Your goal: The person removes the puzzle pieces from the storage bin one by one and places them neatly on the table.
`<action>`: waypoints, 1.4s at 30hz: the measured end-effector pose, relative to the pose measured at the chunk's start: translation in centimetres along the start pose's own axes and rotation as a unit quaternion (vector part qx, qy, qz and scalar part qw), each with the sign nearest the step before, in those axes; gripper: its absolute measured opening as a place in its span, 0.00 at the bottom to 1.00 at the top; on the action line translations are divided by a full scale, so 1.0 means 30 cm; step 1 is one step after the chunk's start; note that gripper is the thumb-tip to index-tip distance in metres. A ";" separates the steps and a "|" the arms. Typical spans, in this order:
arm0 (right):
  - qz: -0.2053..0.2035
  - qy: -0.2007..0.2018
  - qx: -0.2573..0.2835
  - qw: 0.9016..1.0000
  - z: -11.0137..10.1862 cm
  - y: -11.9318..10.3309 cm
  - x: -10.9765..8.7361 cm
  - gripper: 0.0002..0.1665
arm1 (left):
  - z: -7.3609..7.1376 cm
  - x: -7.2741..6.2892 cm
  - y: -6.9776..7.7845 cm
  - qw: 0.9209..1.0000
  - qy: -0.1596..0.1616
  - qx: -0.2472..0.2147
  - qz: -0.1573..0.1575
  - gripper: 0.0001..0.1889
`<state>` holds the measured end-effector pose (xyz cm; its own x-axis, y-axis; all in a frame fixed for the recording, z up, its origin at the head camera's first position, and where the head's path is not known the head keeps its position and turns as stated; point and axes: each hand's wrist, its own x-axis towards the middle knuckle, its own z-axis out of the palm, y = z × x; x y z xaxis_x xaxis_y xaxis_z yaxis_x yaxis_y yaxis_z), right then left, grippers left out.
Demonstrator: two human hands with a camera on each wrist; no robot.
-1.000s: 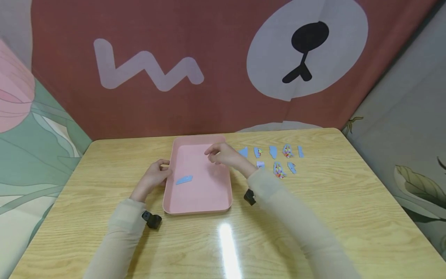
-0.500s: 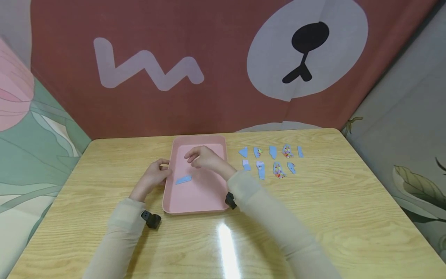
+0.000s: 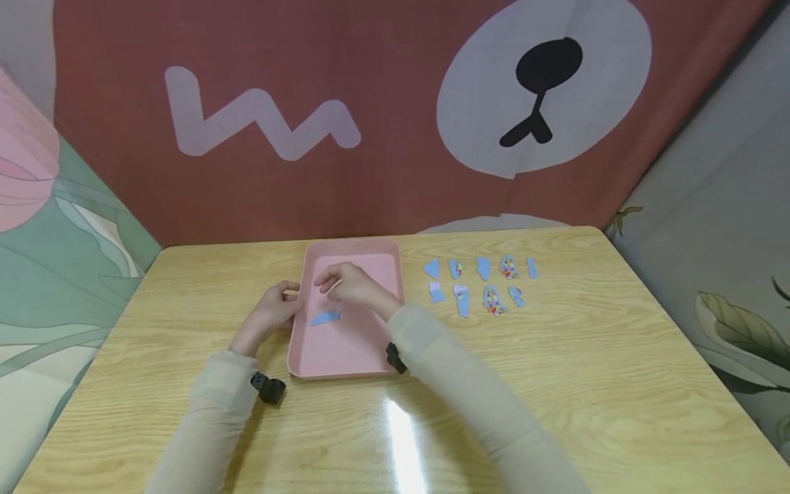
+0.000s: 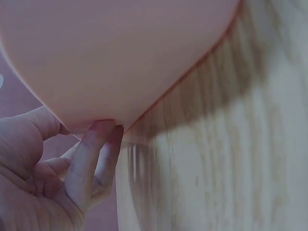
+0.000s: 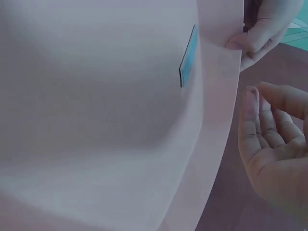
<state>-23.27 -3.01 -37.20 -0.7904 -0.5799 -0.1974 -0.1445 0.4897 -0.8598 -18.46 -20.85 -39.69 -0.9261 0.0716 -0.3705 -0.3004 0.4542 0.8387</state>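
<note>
A pink tray [image 3: 364,357] lies on the wooden table. At its left side, my left hand [image 3: 276,307] pinches the rim, thumb over the edge and fingers against the outer wall, as the left wrist view shows. One flat blue puzzle piece [image 3: 325,318] lies in the tray towards its left wall; in the right wrist view this blue piece [image 5: 188,57] shows a thin dark edge. Above the tray hovers my right hand [image 3: 350,283], just beyond the piece. Its fingers are loosely bent, thumb near the index fingertip, and I see nothing between them.
Right of the tray, several flat pieces lie in two rows, among them a blue triangle [image 3: 431,268] and a multicoloured piece [image 3: 494,300]. The wooden table [image 3: 586,370] reaches back to a red-brown cloth [image 3: 382,185]. Both wrists carry small black cameras.
My right hand has moved left over the tray, from its right part to near the blue puzzle piece. The left hand, the tray and the piece have stayed in place.
</note>
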 end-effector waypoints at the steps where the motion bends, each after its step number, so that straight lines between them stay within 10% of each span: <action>1: -0.001 -0.003 -0.004 1.000 0.003 0.001 0.004 0.21 | 0.000 0.000 0.000 1.000 -0.001 0.000 0.001 0.28; 42: 0.018 -0.089 -0.229 0.969 0.056 0.038 0.032 0.14 | 0.002 0.002 0.001 1.000 0.002 0.006 0.001 0.27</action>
<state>-23.21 -4.11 -39.15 -0.6908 -0.6401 -0.3361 -0.4006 0.7259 -0.5592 -18.51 -20.77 -39.71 -0.9276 0.0699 -0.3669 -0.2951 0.4652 0.8346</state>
